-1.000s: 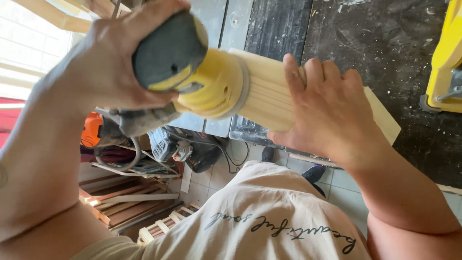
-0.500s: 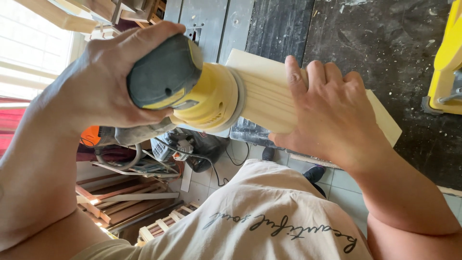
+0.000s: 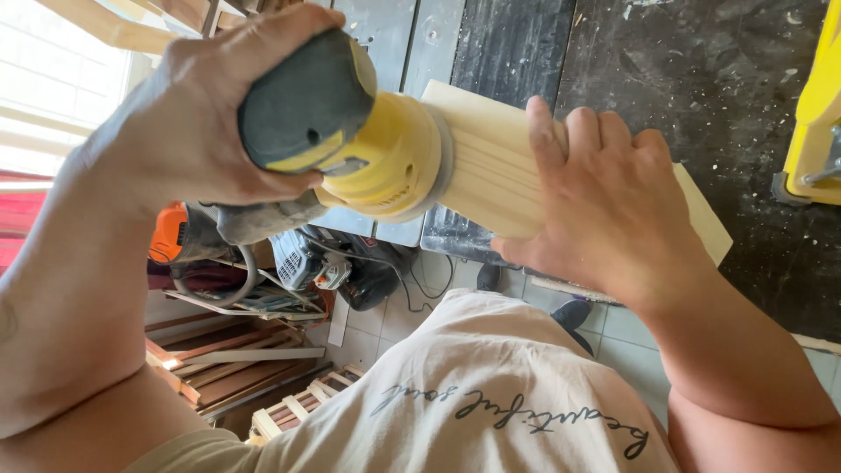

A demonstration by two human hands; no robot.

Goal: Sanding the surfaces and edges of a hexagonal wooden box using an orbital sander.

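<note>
Nearest the camera, the person's beige shirt (image 3: 491, 394). Above it, the right hand (image 3: 613, 210) lies flat on a pale wooden board (image 3: 491, 166), fingers (image 3: 583, 140) pressed together. The left hand (image 3: 201, 131), fingers wrapped around the grip, holds a yellow sander (image 3: 368, 149) against the board's end. Beyond lies the dark, dusty table (image 3: 701, 79).

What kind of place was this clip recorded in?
Most likely a woodworking shop. The left hand grips a yellow sander on a pale wooden board that the right hand steadies on a dusty dark workbench; stacked timber offcuts lie on the floor.
</note>
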